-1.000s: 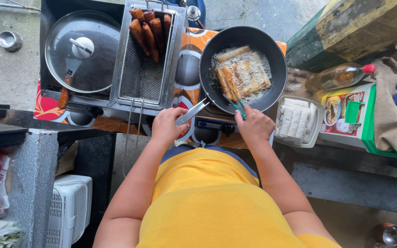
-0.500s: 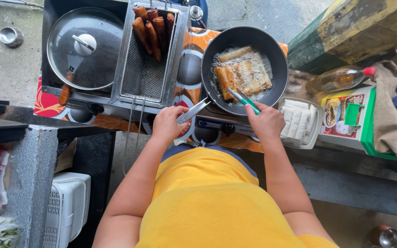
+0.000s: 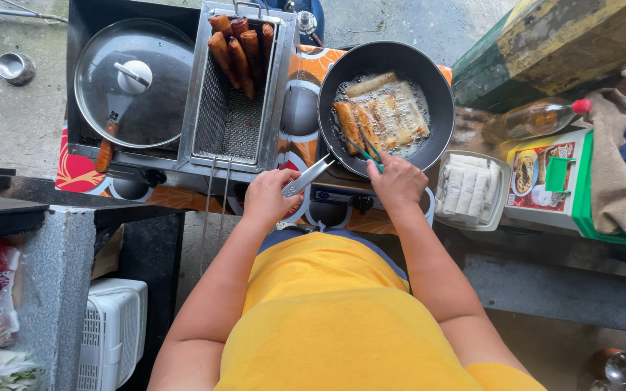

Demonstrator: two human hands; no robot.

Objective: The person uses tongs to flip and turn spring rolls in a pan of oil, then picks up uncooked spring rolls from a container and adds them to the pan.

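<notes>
Head view: left hand (image 3: 268, 197) is closed on the frying pan (image 3: 385, 105) handle (image 3: 306, 177); right hand (image 3: 398, 179) pinches green tongs (image 3: 366, 150) over the rolls (image 3: 382, 116) frying in oil. I judge the rolls soft, slippery and fragile; grip mid-length, gently.

A black frying pan (image 3: 440, 94) sits on the stove, spring rolls (image 3: 382, 116) frying in bubbling oil inside it. The left hand (image 3: 269, 195) grips the pan's metal handle (image 3: 306, 177). The right hand (image 3: 398, 181) holds green tongs (image 3: 365, 150) whose tips reach the rolls nearest the pan's lower rim. Left of the pan, a wire basket (image 3: 233, 123) holds browned rolls (image 3: 240, 47); right of it, a tray (image 3: 501, 199) of uncooked white rolls.
</notes>
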